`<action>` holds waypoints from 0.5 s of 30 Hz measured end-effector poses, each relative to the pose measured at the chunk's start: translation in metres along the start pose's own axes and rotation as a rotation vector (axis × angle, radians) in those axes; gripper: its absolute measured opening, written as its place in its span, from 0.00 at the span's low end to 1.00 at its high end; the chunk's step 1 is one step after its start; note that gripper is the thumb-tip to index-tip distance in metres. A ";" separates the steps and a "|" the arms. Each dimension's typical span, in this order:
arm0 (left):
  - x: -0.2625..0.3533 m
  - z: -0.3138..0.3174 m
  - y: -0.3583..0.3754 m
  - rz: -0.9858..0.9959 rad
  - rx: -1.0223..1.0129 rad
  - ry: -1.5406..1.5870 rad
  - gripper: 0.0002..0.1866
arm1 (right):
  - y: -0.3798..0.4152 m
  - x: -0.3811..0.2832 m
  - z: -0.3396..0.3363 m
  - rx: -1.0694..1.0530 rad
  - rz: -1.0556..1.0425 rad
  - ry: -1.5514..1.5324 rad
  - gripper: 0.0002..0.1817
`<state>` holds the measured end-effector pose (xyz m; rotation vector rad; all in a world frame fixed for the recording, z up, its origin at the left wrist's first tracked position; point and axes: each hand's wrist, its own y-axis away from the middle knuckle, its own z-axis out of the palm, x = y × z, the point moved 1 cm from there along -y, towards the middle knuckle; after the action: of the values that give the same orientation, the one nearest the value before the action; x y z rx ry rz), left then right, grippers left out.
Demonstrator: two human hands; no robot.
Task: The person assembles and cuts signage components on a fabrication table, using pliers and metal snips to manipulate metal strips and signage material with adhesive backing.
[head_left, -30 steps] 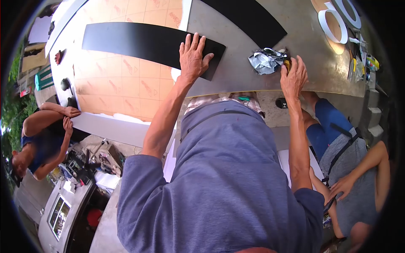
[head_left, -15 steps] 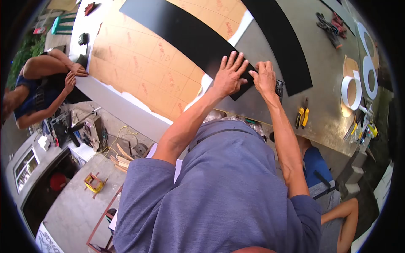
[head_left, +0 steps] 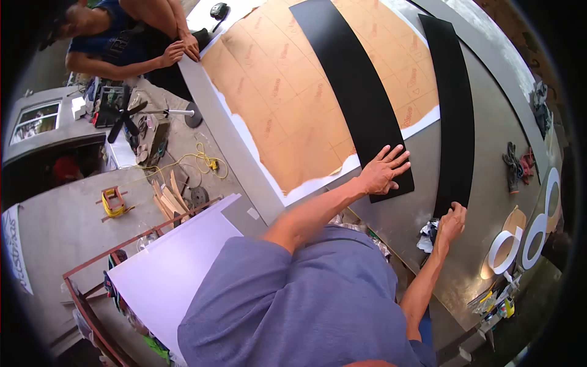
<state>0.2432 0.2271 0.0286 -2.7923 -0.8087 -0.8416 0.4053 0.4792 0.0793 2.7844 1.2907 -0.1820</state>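
Note:
A long black strip [head_left: 361, 92] lies over brown printed paper [head_left: 287, 92] and the bare grey tabletop [head_left: 409, 214]. My left hand [head_left: 382, 173] rests on its near end with the fingers spread. To the right lies a second black strip [head_left: 454, 116]. My right hand [head_left: 452, 221] is at that strip's near end, its fingers bent and close together; what they hold, if anything, is hidden. Beside this hand is a crumpled white and dark bundle [head_left: 427, 237].
Another person [head_left: 128, 46] crouches at the upper left, hands at the table edge. A tape measure [head_left: 219, 10] lies nearby. White rings [head_left: 502, 252], dark and red gloves [head_left: 516, 168] and tools [head_left: 489, 303] are on the right. A fan [head_left: 124, 114] stands beyond the table's left side.
The view has turned and shifted. My right hand has moved away from my left, from beside the first strip to the second strip's near end. My left hand stays on the first strip.

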 end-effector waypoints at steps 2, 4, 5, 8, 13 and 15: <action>-0.002 0.003 0.001 0.009 0.024 0.029 0.46 | -0.012 0.030 0.003 0.021 -0.015 -0.182 0.10; -0.002 0.010 0.002 0.020 0.085 0.055 0.47 | -0.022 0.018 -0.017 -0.056 0.099 0.052 0.10; -0.001 0.014 0.001 -0.010 0.068 0.080 0.48 | -0.029 0.016 -0.019 -0.049 0.073 0.076 0.11; 0.020 -0.005 -0.001 -0.136 0.001 0.060 0.45 | -0.052 0.011 0.002 -0.028 -0.167 -0.439 0.11; 0.039 -0.006 0.038 -0.329 0.495 0.335 0.26 | -0.039 -0.053 0.025 -0.295 -0.351 -0.740 0.16; 0.047 -0.018 0.070 -0.470 0.491 0.477 0.19 | -0.033 -0.064 0.041 -0.369 -0.379 -0.703 0.21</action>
<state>0.3042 0.1844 0.0718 -1.8960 -1.3671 -1.1229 0.3362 0.4478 0.0464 1.8777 1.4288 -0.7677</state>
